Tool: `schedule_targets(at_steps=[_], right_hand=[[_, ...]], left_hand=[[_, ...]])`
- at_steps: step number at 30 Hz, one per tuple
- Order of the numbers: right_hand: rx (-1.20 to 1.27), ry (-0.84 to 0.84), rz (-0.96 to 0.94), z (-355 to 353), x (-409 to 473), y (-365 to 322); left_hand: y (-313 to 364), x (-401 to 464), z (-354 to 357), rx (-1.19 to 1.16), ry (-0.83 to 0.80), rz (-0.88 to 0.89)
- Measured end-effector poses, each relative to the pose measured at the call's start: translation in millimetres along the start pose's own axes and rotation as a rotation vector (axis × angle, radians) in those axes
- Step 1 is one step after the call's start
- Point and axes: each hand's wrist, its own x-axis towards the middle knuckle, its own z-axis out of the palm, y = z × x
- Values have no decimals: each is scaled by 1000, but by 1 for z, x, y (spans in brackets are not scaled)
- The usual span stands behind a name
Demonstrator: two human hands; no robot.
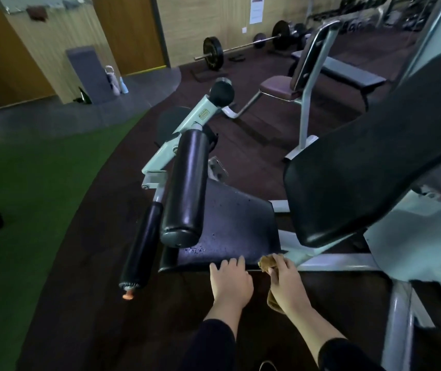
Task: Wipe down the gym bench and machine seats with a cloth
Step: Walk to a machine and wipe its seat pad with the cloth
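Black vinyl, speckled with droplets: that's the seat (230,223) right in front of me. My left hand (231,283) lies flat on its near edge, fingers straight and together. My right hand (287,282) is curled round the cloth (266,262) at the seat's near right corner; most of the tan cloth is hidden under my palm, a bit hanging below. Roller (184,188) covers the seat's left side. Backrest (374,162) runs off frame right.
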Motion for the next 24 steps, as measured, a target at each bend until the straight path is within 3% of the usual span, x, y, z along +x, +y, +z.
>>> schedule_targets(at_steps=[5, 14, 18, 24], right_hand=[[23, -17, 7, 27, 60, 41], [148, 58, -48, 145, 166, 131], [205, 153, -94, 194, 217, 172], [165, 344, -384, 236, 272, 210]], left_hand=[[18, 68, 33, 31, -8, 4], [4, 208, 149, 107, 57, 62], [-1, 262, 198, 141, 153, 117], [-2, 308, 242, 224, 397, 146]])
